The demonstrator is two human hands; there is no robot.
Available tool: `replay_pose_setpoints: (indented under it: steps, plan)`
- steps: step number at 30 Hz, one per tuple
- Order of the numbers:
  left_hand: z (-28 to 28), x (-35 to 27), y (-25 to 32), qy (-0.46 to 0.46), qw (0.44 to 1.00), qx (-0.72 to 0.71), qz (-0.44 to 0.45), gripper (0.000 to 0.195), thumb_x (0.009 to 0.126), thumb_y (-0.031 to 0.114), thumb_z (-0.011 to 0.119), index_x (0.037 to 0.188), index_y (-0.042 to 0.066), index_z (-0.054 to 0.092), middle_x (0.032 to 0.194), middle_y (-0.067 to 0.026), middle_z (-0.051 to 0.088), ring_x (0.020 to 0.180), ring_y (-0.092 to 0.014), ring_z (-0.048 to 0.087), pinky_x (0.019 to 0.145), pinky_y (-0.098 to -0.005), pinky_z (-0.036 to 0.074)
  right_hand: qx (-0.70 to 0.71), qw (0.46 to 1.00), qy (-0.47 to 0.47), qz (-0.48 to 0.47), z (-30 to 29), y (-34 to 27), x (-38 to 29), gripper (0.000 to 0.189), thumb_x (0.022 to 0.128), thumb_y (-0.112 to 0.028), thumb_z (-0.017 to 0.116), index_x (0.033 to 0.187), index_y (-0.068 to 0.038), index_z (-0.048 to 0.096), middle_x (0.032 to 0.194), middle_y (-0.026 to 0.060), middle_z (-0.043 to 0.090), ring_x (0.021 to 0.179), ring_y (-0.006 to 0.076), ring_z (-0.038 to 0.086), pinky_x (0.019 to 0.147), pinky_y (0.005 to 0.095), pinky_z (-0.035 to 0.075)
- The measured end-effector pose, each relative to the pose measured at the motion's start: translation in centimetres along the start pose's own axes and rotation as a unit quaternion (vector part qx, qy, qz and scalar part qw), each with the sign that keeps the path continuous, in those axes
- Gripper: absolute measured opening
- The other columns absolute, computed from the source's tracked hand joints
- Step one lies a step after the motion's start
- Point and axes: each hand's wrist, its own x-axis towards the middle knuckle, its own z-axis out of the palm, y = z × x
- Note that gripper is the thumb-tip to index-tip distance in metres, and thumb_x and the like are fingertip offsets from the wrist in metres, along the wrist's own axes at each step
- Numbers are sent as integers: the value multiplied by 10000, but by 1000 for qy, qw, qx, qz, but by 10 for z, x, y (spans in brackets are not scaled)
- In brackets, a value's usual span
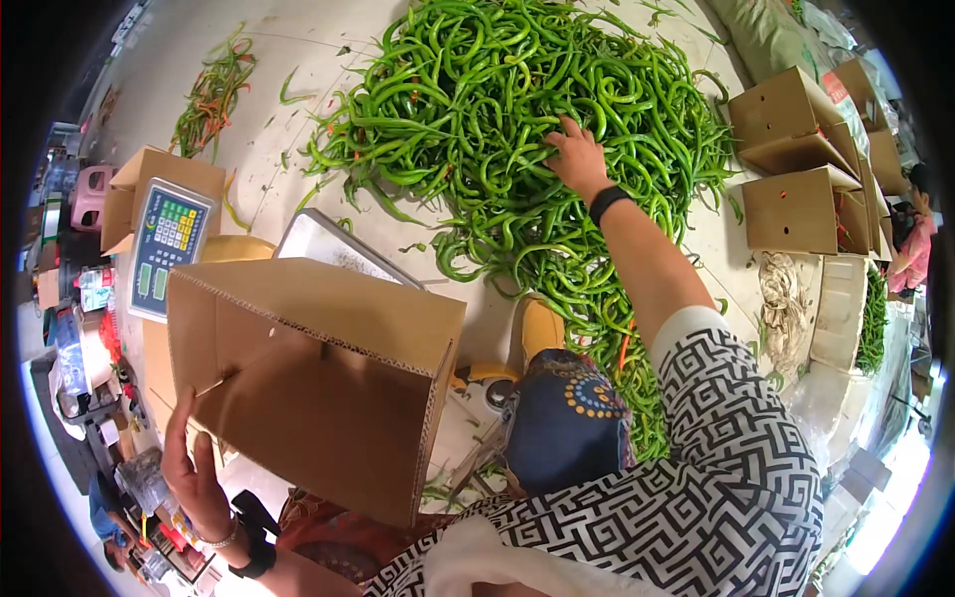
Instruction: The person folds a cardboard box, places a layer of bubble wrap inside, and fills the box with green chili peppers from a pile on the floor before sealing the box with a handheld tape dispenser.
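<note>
A large pile of long, curled green chili peppers point(477, 112) lies on the tiled floor ahead of me. My right hand point(580, 158) reaches onto the middle of it, palm down, fingers apart on the peppers; no pepper shows lifted in it. Close to my body, an open cardboard box point(321, 395) leans with its opening towards me, over my left leg. Inside, its visible walls are bare. My left hand point(192, 455) is at the box's lower left edge, fingers against the cardboard, steadying it; part of the grip is hidden.
Left stands a digital scale's display point(168, 250) with a metal pan point(343, 250) beside the box. A smaller heap of reddish peppers point(216, 93) lies farther left. At right are cardboard boxes point(791, 209) and a foam crate point(839, 313). Other people point(912, 250) are at the far edges.
</note>
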Motion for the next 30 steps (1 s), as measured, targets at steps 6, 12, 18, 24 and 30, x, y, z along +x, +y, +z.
replay_pose_setpoints:
  steps: [6,12,18,24,30]
  plan:
    - [5,8,-4,-45,996,73,32,328,890,54,508,1199,-37,570,1208,-163,599,1157,-280,546,1015,-374,377,48,992,70,-98,-14,29,-70,463,691,-129,740,1137,-185,629,1398,73,413,1172,319,503,922,475,429]
    - [24,10,12,-54,990,118,59,322,867,119,531,1134,-51,589,1159,-199,603,1103,-347,569,955,-418,429,162,961,219,-39,-38,53,-67,313,725,-188,760,1013,-101,673,1134,106,598,879,282,637,732,368,513]
    - [28,5,12,-66,990,100,74,318,866,102,520,1132,-54,594,1164,-206,597,1102,-362,564,941,-426,443,446,853,268,31,-117,34,-48,257,834,-166,686,1016,13,653,749,25,637,609,90,565,568,225,454]
    - [30,7,9,-83,988,104,83,319,858,57,504,1141,-61,592,1168,-219,591,1115,-360,557,952,-426,440,319,936,148,3,-111,57,-59,225,897,-256,618,940,-35,616,598,43,527,516,121,459,513,282,400]
    - [36,9,14,-87,988,103,73,320,867,72,498,1146,-55,593,1167,-221,591,1118,-361,556,951,-425,439,298,951,88,8,-78,56,-84,251,902,-260,602,864,-18,544,608,126,520,532,245,478,540,341,417]
